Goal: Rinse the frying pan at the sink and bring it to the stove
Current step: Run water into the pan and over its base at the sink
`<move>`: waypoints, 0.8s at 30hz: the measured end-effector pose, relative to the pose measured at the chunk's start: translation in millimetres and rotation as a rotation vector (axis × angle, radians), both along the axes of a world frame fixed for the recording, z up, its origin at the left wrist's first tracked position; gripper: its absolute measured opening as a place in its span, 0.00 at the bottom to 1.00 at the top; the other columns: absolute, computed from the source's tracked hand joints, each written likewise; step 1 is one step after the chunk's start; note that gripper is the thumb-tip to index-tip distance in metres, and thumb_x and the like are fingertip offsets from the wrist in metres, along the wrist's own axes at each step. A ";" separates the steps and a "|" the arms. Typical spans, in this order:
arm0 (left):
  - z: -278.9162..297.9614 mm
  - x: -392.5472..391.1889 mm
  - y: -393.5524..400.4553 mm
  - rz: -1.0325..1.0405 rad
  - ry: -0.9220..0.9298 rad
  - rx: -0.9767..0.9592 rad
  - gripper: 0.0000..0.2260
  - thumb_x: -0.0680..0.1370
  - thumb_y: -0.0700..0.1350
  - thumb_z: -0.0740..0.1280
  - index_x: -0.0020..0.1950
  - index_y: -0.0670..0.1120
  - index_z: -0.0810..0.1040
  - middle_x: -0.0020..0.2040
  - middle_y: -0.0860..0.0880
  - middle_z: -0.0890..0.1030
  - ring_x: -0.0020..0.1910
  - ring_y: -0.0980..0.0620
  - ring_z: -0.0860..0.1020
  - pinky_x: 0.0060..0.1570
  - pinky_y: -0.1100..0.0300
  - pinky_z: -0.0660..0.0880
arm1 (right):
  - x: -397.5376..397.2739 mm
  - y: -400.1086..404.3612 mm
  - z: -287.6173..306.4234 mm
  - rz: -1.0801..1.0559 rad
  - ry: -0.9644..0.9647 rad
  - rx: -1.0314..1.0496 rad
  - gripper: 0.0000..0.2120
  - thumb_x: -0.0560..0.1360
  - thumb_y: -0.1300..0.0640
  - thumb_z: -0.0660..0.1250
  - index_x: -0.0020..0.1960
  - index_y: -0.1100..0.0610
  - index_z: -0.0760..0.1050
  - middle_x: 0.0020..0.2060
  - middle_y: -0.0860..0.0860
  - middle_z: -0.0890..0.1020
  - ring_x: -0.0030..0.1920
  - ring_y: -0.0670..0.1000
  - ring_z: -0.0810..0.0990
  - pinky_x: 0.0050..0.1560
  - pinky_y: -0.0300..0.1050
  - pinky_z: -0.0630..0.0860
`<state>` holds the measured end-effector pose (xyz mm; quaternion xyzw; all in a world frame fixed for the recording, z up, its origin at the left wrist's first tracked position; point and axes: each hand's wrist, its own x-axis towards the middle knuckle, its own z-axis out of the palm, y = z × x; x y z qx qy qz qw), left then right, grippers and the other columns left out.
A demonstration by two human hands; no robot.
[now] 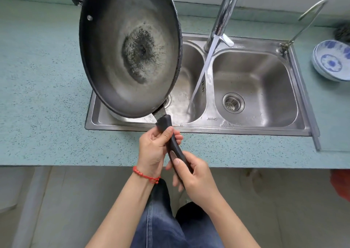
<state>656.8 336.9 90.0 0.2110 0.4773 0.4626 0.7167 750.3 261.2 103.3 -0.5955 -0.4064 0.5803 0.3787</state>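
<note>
Here both hands' fingers (171, 132) grip the frying pan (130, 48) handle, pan tilted over the sink's (197, 128) left edge.

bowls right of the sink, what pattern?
White with blue floral motifs, on the stacked bowls on the counter; head view, the only one, shows it.

Head camera, close above, facing down at sink (295, 128).

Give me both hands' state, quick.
Left hand: closed on the pan handle, upper part.
Right hand: closed on the handle's lower end.
</note>
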 end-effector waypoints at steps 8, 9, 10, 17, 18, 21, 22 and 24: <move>-1.0 -1.2 -7.5 0.000 0.127 0.049 0.03 0.73 0.35 0.65 0.41 0.36 0.76 0.29 0.48 0.83 0.29 0.54 0.81 0.27 0.66 0.76 | 0.8 0.1 0.0 -0.042 0.329 -0.033 0.14 0.74 0.57 0.58 0.44 0.70 0.70 0.32 0.55 0.76 0.21 0.48 0.68 0.18 0.36 0.65; -1.0 -1.7 -8.3 0.001 0.133 0.046 0.03 0.73 0.35 0.65 0.41 0.36 0.76 0.29 0.48 0.83 0.29 0.54 0.81 0.26 0.67 0.75 | -0.4 -0.8 -0.2 -0.049 0.359 -0.043 0.13 0.74 0.57 0.58 0.44 0.69 0.71 0.32 0.55 0.76 0.21 0.48 0.68 0.18 0.36 0.65; -1.4 -1.7 -9.0 0.003 0.137 0.046 0.03 0.73 0.35 0.65 0.42 0.36 0.76 0.28 0.48 0.83 0.29 0.54 0.82 0.27 0.66 0.76 | -2.0 -1.8 -0.4 -0.059 0.391 -0.052 0.12 0.74 0.57 0.58 0.44 0.67 0.71 0.32 0.53 0.76 0.21 0.48 0.69 0.18 0.36 0.66; -2.7 4.4 -19.2 -0.020 0.151 0.040 0.03 0.73 0.34 0.66 0.39 0.36 0.77 0.29 0.48 0.83 0.30 0.54 0.82 0.30 0.65 0.77 | -0.3 -11.7 5.5 -0.117 0.527 -0.104 0.10 0.76 0.56 0.62 0.45 0.64 0.71 0.32 0.51 0.77 0.23 0.48 0.70 0.18 0.37 0.68; -2.2 5.4 -20.8 -0.027 0.158 0.040 0.04 0.73 0.35 0.66 0.39 0.37 0.77 0.29 0.49 0.83 0.30 0.54 0.82 0.30 0.65 0.77 | 0.9 -13.0 7.5 -0.117 0.527 -0.105 0.10 0.74 0.56 0.62 0.45 0.64 0.71 0.32 0.51 0.76 0.23 0.48 0.70 0.18 0.37 0.68; -0.5 7.1 -26.3 -0.034 0.180 0.036 0.04 0.73 0.35 0.66 0.39 0.36 0.77 0.29 0.49 0.84 0.31 0.54 0.82 0.29 0.65 0.77 | 1.8 -17.2 12.4 -0.121 0.523 -0.103 0.09 0.73 0.57 0.61 0.44 0.65 0.71 0.32 0.53 0.75 0.23 0.48 0.70 0.18 0.37 0.68; 0.0 7.2 -28.4 -0.035 0.190 0.033 0.04 0.73 0.36 0.66 0.40 0.37 0.77 0.29 0.49 0.84 0.31 0.54 0.82 0.29 0.66 0.76 | 1.4 -19.1 13.3 -0.124 0.519 -0.104 0.09 0.73 0.58 0.61 0.44 0.65 0.71 0.32 0.53 0.75 0.23 0.48 0.70 0.18 0.37 0.68; 1.4 7.3 -32.7 -0.042 0.204 0.027 0.04 0.73 0.36 0.66 0.40 0.37 0.78 0.29 0.50 0.84 0.31 0.55 0.82 0.29 0.66 0.76 | 0.9 -23.3 15.1 -0.128 0.514 -0.110 0.07 0.76 0.61 0.59 0.45 0.65 0.71 0.32 0.53 0.75 0.23 0.48 0.70 0.18 0.37 0.69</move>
